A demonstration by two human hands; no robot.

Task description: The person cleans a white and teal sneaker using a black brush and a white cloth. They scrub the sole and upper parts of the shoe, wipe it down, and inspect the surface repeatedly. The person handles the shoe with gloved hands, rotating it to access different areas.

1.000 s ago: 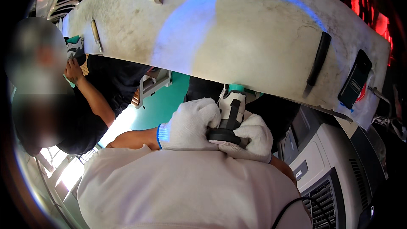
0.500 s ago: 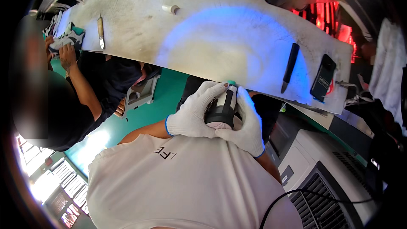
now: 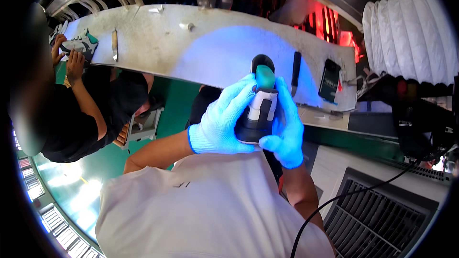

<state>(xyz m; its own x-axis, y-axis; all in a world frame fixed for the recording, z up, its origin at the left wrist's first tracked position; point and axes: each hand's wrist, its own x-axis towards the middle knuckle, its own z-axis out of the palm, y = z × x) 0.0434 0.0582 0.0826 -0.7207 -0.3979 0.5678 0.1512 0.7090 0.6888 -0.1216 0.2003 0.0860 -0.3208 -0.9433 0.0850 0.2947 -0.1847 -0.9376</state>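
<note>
Your gloved left hand [image 3: 221,123] and gloved right hand [image 3: 285,129] are both closed around a black, white and teal sports shoe [image 3: 258,102], held heel-up in front of your chest, just below the near edge of the long, worn grey workbench [image 3: 191,48] lit by a blue-violet glow. On the bench to your right lie a black handled tool [image 3: 296,73] and a dark rectangular device [image 3: 329,80]. At far left, a co-worker's hands [image 3: 71,57] rest on another teal-and-white shoe [image 3: 79,45].

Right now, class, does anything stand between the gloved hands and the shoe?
Nothing visible does. The left hand and right hand already clasp the shoe from both sides, above the bench.
</note>
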